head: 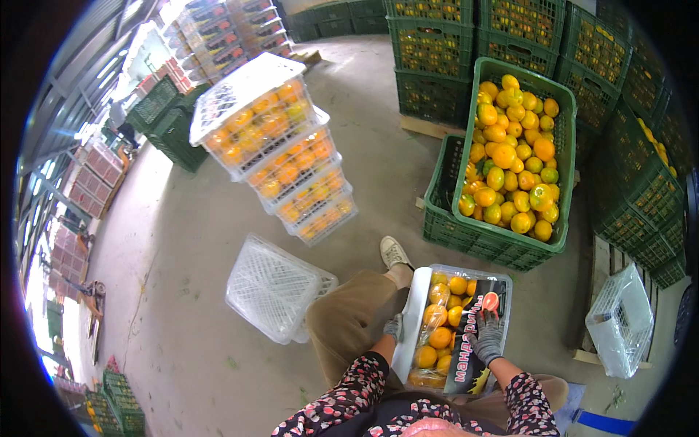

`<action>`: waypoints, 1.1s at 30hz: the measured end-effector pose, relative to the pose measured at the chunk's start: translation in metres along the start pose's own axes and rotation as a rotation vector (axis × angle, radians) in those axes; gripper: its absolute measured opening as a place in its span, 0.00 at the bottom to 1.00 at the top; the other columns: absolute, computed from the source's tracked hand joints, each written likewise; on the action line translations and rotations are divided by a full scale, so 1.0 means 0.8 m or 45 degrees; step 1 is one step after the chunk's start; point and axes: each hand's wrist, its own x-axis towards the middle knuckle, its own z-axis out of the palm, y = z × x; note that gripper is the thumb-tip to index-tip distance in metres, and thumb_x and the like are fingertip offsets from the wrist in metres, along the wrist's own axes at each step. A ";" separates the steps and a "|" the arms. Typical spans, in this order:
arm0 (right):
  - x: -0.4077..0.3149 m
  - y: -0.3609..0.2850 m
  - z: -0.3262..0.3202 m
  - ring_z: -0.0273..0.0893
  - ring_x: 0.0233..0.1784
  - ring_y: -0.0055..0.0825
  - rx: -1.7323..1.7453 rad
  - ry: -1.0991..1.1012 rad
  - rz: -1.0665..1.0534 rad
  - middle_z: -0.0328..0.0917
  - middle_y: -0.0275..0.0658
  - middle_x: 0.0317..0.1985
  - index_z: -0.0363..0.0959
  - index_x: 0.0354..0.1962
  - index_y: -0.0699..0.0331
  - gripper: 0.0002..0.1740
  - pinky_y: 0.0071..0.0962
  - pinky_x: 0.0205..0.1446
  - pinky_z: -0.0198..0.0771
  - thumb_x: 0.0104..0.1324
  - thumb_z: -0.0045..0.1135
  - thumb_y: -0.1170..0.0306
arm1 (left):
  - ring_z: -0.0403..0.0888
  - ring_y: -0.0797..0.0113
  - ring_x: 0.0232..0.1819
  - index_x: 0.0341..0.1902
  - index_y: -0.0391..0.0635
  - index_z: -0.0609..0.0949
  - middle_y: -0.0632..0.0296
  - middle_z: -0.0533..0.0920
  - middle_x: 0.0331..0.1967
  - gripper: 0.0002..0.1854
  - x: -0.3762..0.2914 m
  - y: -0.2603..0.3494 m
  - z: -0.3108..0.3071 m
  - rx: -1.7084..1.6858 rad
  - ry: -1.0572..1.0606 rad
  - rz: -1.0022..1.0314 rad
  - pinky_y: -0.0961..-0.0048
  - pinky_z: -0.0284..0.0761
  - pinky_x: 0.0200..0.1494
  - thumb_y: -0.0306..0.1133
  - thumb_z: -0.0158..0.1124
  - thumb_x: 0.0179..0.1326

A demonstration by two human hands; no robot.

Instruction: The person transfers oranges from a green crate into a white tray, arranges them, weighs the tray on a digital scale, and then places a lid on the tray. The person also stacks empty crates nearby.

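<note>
A clear plastic crate of mandarins (439, 338) rests on my lap, with clear film over the fruit. Across its right part lies a dark printed sheet (464, 355) bearing writing and a citrus picture. My right hand (487, 336), in a grey glove, lies on this sheet with its fingers apart. On the crate's left side runs a plain white flap (413, 322). My left hand (394, 328), also gloved, is against the outer side of this flap; its fingers are partly hidden, so its grip is unclear.
Filled clear crates (289, 164) form a leaning-looking stack ahead, topped by a white one. Empty clear crates (273, 289) sit left of my knee. Ahead right, a green crate of mandarins (568, 164) rests on another green crate (464, 232). A film-lined crate (622, 322) lies at right.
</note>
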 end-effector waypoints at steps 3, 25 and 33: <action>0.001 -0.001 0.006 0.42 0.70 0.43 -0.017 0.016 0.026 0.48 0.45 0.66 0.53 0.62 0.56 0.42 0.51 0.70 0.27 0.53 0.52 0.48 | 0.73 0.50 0.52 0.47 0.33 0.76 0.45 0.77 0.46 0.37 -0.044 0.025 -0.046 -0.032 0.181 0.155 0.63 0.67 0.53 0.59 0.50 0.50; -0.028 -0.028 0.030 0.55 0.64 0.42 0.280 0.448 -0.046 0.58 0.46 0.60 0.65 0.52 0.63 0.31 0.41 0.64 0.51 0.51 0.54 0.61 | 0.77 0.48 0.40 0.58 0.43 0.65 0.45 0.78 0.38 0.29 -0.259 0.227 0.013 0.691 -0.059 1.053 0.60 0.72 0.44 0.33 0.59 0.51; -0.029 -0.032 0.027 0.70 0.44 0.45 0.857 0.174 0.099 0.72 0.47 0.40 0.73 0.39 0.62 0.14 0.37 0.48 0.66 0.52 0.49 0.74 | 0.75 0.46 0.45 0.59 0.45 0.65 0.44 0.76 0.44 0.29 -0.262 0.218 0.056 0.802 -0.149 0.961 0.58 0.70 0.47 0.29 0.59 0.49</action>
